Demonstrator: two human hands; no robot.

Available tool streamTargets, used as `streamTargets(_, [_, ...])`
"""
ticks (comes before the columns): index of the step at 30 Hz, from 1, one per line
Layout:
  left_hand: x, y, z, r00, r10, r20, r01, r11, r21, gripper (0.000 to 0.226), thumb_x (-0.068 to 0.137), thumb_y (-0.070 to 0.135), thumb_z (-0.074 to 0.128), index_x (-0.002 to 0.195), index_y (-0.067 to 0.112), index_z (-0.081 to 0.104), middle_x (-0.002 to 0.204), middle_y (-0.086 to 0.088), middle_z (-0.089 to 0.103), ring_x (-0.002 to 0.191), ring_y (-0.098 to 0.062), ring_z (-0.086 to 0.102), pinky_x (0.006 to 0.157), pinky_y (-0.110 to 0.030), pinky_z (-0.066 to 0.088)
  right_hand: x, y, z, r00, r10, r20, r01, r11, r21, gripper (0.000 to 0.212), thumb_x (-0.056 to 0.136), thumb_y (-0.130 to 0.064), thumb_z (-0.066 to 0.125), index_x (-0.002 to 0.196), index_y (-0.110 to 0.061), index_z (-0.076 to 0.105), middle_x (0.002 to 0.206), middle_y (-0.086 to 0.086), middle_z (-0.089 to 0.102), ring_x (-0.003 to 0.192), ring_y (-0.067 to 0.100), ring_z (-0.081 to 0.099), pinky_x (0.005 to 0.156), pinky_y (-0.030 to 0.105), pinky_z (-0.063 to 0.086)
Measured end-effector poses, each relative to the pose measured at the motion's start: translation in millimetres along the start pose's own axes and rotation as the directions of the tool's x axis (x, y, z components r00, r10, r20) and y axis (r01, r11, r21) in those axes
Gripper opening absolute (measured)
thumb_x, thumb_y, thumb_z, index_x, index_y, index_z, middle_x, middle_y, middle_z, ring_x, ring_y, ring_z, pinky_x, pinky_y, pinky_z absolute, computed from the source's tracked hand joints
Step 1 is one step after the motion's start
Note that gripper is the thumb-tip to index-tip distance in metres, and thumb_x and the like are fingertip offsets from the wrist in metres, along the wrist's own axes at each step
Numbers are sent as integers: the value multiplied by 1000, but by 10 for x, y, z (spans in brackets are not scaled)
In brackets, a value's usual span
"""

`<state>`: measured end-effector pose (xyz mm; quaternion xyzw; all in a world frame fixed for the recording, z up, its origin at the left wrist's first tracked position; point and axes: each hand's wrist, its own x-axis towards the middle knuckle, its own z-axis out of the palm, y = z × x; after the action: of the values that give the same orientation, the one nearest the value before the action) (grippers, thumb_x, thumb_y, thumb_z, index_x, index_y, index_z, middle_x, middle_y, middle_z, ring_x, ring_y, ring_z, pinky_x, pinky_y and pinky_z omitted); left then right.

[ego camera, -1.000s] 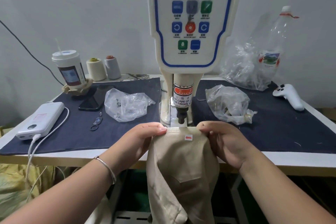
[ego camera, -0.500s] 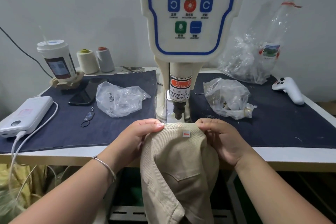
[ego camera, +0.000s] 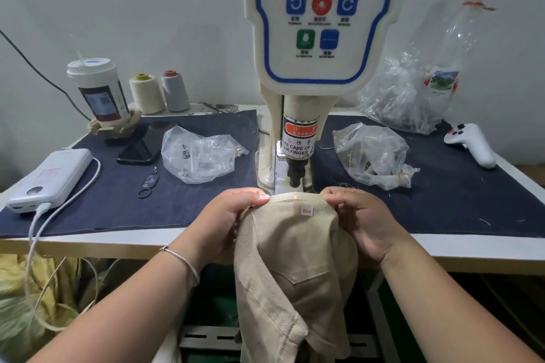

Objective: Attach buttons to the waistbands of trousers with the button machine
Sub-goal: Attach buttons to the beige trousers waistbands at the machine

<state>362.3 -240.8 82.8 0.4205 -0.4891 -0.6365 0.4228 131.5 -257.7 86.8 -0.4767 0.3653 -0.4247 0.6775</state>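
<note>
Beige trousers (ego camera: 295, 268) hang off the table's front edge, their waistband (ego camera: 295, 200) stretched flat just in front of the button machine's punch (ego camera: 295, 175). My left hand (ego camera: 227, 215) pinches the waistband's left end, thumb on top. My right hand (ego camera: 362, 218) pinches the right end. A small white sticker with a red arrow (ego camera: 307, 211) sits on the waistband, and a faint red light spot (ego camera: 295, 194) falls on its top edge. The machine's cream head with blue, red and green keys (ego camera: 321, 18) towers above.
Two clear bags of button parts lie on the dark cloth, one left (ego camera: 200, 156) and one right (ego camera: 373, 156) of the machine. Further left are a power bank (ego camera: 50, 177), phone (ego camera: 141, 147), key ring (ego camera: 149, 184), cup (ego camera: 97, 91) and thread cones (ego camera: 160, 91). A white controller (ego camera: 472, 143) lies at right.
The view has dropped and closed in on the machine. Both hands have kept their pinch and brought the waistband slightly forward under the punch; the red light spot now shows on its edge.
</note>
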Motion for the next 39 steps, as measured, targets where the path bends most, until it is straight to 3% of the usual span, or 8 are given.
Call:
streamTargets(3, [19,-22,-3,1000,9,-28,-8,999,32,24,77,27,61,57,19,52,60,-4,30,57,-23,16,55,-35,14,1,1,5,1000,6,-2,-6,1000,16,15,72,-14,60,68,-2,51,66,7,37,61,16,35,59,29,27])
streamTargets(7, [27,-28,-9,999,39,-19,-38,998,41,22,72,30,66,57,19,54,56,-2,37,54,-16,30,49,-27,26,3,-8,28,1000,20,-9,-20,1000,16,15,72,-15,57,68,-2,51,65,7,39,60,17,38,58,29,31])
streamTargets(15, [30,-51,-17,1000,28,-9,-28,1000,10,25,70,33,69,61,16,52,63,-6,28,61,-26,15,54,-34,16,-17,-9,51,1000,14,-23,-12,998,60,12,73,-11,54,67,-4,48,63,6,37,57,14,39,53,23,37])
streamTargets(20, [41,-46,-26,999,34,-12,-34,999,29,26,73,32,67,59,17,51,62,-5,28,58,-21,21,51,-28,23,-24,-24,62,1000,15,-17,-13,996,91,16,76,-10,52,60,-7,48,59,4,36,53,12,38,51,21,37])
streamTargets(24, [47,-61,-33,999,37,-21,-37,999,39,24,76,29,64,60,17,51,63,-7,29,58,-22,21,55,-34,16,-28,-11,45,1000,-1,0,1,997,78,20,76,-10,52,57,-8,51,58,3,39,53,11,39,51,20,38])
streamTargets(30, [54,-54,-47,999,32,20,-33,999,42,21,79,25,60,61,15,54,58,-1,44,52,-11,43,49,-20,39,-14,-2,17,1000,17,11,-18,998,55,17,74,-13,56,60,-6,50,60,5,37,56,13,36,57,27,31])
streamTargets(36, [16,-46,9,998,61,13,-61,998,7,22,78,22,60,58,16,52,55,0,41,50,-11,39,47,-20,36,-47,0,69,1000,-6,3,6,996,84,17,75,-9,51,58,-8,49,57,3,38,52,12,37,49,20,36])
streamTargets(39, [9,-45,35,997,70,9,-70,997,-12,23,76,20,60,56,16,49,53,1,37,47,-11,36,45,-19,32,-55,16,65,1000,-10,-9,11,997,76,14,75,-10,52,63,-6,46,59,5,36,55,14,36,52,24,33])
